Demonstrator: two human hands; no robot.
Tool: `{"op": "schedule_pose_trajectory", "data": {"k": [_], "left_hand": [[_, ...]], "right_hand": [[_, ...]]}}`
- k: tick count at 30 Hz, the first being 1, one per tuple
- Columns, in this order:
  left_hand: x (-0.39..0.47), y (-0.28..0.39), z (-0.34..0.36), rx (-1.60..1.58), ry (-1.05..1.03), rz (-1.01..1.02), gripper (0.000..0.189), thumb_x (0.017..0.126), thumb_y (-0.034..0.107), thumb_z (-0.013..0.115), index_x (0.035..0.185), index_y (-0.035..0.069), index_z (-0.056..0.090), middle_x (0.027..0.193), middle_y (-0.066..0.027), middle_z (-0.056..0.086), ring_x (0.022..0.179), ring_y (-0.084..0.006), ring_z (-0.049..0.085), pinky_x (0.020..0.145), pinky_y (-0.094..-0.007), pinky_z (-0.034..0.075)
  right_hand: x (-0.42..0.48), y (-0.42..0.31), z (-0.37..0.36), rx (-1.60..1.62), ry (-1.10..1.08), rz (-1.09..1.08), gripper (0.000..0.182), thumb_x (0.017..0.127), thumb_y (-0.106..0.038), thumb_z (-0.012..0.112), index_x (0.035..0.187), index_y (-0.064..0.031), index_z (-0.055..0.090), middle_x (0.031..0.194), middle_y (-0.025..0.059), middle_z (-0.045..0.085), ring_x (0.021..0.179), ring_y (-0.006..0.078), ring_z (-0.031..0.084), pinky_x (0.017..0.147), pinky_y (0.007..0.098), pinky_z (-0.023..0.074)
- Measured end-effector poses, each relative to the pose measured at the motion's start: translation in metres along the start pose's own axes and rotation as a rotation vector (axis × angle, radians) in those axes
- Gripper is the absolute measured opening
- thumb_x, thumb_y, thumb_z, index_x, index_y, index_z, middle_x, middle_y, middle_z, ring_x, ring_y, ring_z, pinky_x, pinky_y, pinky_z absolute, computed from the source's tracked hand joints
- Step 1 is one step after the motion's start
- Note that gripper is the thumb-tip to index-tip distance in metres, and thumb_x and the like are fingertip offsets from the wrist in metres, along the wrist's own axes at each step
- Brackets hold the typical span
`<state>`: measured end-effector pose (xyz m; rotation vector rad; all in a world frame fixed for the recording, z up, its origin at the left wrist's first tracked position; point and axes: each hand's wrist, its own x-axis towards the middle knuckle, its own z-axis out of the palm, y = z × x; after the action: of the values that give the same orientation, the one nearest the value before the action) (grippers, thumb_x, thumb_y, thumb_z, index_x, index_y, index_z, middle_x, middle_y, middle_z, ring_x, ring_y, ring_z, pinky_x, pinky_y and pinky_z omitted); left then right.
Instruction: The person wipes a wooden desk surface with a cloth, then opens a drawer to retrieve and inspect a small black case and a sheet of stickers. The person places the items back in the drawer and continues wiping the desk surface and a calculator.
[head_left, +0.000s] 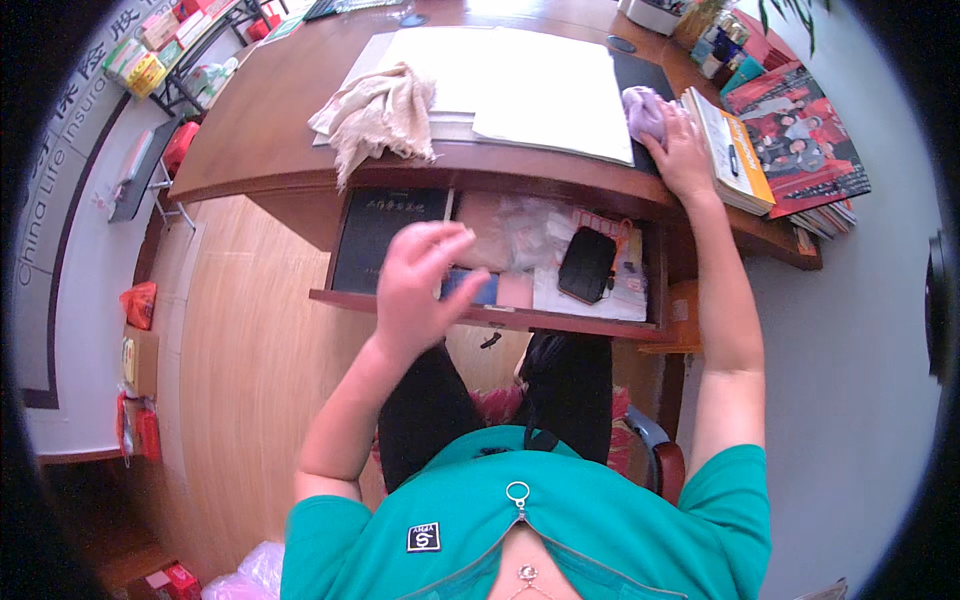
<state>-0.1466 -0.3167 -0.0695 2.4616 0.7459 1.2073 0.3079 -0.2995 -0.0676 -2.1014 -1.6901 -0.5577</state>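
My left hand hovers over the pulled-out desk drawer, its thumb and fingers apart with nothing between them. My right hand is on the desktop, its thumb and fingers around a crumpled lilac cloth beside a stack of notebooks. Inside the drawer are a black book with writing on its cover, clear plastic bags and a dark case-like device with an orange edge. A frayed beige cloth drapes over the desk's front edge. White paper sheets lie between the two cloths.
Right of my right hand are stacked notebooks with a pen and a large photo album. A small key hangs at the drawer front. A chair armrest is at the right. Shelves with boxes stand at far left.
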Motion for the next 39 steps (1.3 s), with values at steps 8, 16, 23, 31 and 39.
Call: {"op": "schedule_pose_trajectory", "data": {"k": [8, 16, 23, 31, 39], "left_hand": [[-0.078, 0.003, 0.005, -0.022, -0.118, -0.078, 0.034, 0.080, 0.014, 0.078, 0.112, 0.004, 0.071, 0.117, -0.0129, 0.068, 0.115, -0.0334, 0.062, 0.108, -0.0537, 0.043], [-0.111, -0.022, -0.011, 0.151, 0.092, -0.214, 0.028, 0.084, 0.003, 0.069, 0.112, 0.006, 0.072, 0.120, -0.0096, 0.067, 0.120, -0.0303, 0.059, 0.114, -0.0553, 0.035], [-0.113, -0.024, -0.005, 0.152, 0.124, -0.214, 0.029, 0.086, 0.002, 0.067, 0.114, 0.008, 0.072, 0.119, -0.0079, 0.066, 0.120, -0.0287, 0.059, 0.116, -0.0555, 0.031], [-0.113, -0.022, 0.006, 0.242, 0.118, -0.219, 0.031, 0.088, 0.002, 0.066, 0.118, 0.008, 0.071, 0.121, -0.0113, 0.064, 0.124, -0.0305, 0.056, 0.119, -0.0552, 0.028], [-0.112, -0.012, 0.011, 0.268, 0.094, -0.214, 0.030, 0.088, 0.005, 0.066, 0.118, 0.007, 0.069, 0.123, -0.0108, 0.062, 0.122, -0.0310, 0.056, 0.117, -0.0566, 0.029]], "right_hand": [[-0.020, -0.029, -0.056, 0.209, 0.337, -0.019, 0.048, 0.093, -0.017, 0.070, 0.136, -0.0022, 0.054, 0.123, 0.0176, 0.063, 0.110, 0.0331, 0.061, 0.097, 0.0410, 0.0473], [-0.175, -0.167, -0.125, 0.510, 0.145, -0.025, 0.074, 0.075, -0.001, 0.067, 0.147, -0.0017, 0.049, 0.121, 0.0176, 0.060, 0.108, 0.0321, 0.060, 0.099, 0.0404, 0.0457], [-0.250, -0.190, -0.111, 0.287, -0.259, -0.019, 0.055, 0.073, -0.001, 0.072, 0.126, -0.0111, 0.065, 0.140, 0.0192, 0.055, 0.116, 0.0382, 0.058, 0.101, 0.0450, 0.0479], [-0.230, -0.258, -0.076, 0.342, -0.136, -0.181, 0.053, 0.076, -0.006, 0.066, 0.128, -0.0187, 0.069, 0.124, 0.0091, 0.064, 0.100, 0.0284, 0.063, 0.084, 0.0391, 0.0541], [-0.292, -0.147, -0.089, 0.138, 0.057, 0.053, 0.056, 0.074, -0.001, 0.068, 0.128, -0.0171, 0.070, 0.124, 0.0114, 0.064, 0.106, 0.0330, 0.062, 0.094, 0.0415, 0.0516]]}}
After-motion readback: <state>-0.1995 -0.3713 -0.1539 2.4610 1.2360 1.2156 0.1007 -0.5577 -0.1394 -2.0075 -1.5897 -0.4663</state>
